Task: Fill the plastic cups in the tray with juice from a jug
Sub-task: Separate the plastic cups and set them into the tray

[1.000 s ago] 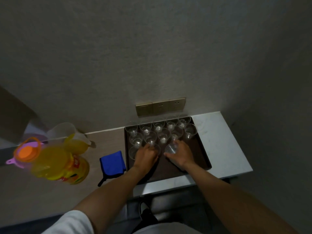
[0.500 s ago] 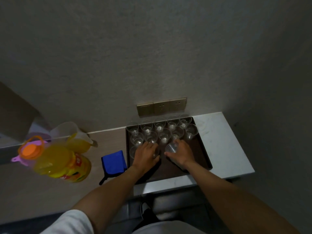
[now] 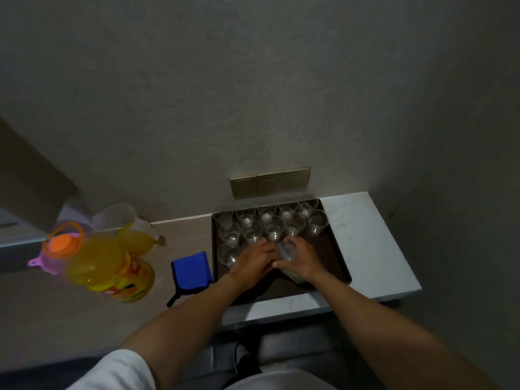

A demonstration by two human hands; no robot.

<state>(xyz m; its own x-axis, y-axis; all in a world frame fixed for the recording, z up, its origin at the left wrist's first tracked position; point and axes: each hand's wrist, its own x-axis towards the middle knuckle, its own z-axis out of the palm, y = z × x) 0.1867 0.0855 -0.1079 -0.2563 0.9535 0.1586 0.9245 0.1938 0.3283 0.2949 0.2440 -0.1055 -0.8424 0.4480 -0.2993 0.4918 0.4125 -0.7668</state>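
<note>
cups (image 3: 274,230) are the business here, and none has juice in it yet; the step in hand looks like setting them out, with pouring still to come. nearest, both hands work over the middle of the dark tray (image 3: 339,258), which sits on the white right end of the counter (image 3: 374,249). the right hand (image 3: 302,261) curls its fingers round a short stack of cups (image 3: 285,250), tilted toward the other hand. the left hand (image 3: 254,258) lies knuckles-up just beside the stack; its fingertips are hidden, so whether it pinches a cup i cannot tell. beyond the hands, clear empty cups stand upright in two full rows along the tray's far edge, and one more stands at the near-left of the group. the near right part of the tray is bare.

well to the left lie a blue cloth (image 3: 191,270), a big bottle of juice (image 3: 109,270) and, toward the wall, the jug (image 3: 132,232), partly filled with yellow juice.

next, i judge, one cup must be peeled off the stack and stood in the third row; the thin nested cups may cling together.
</note>
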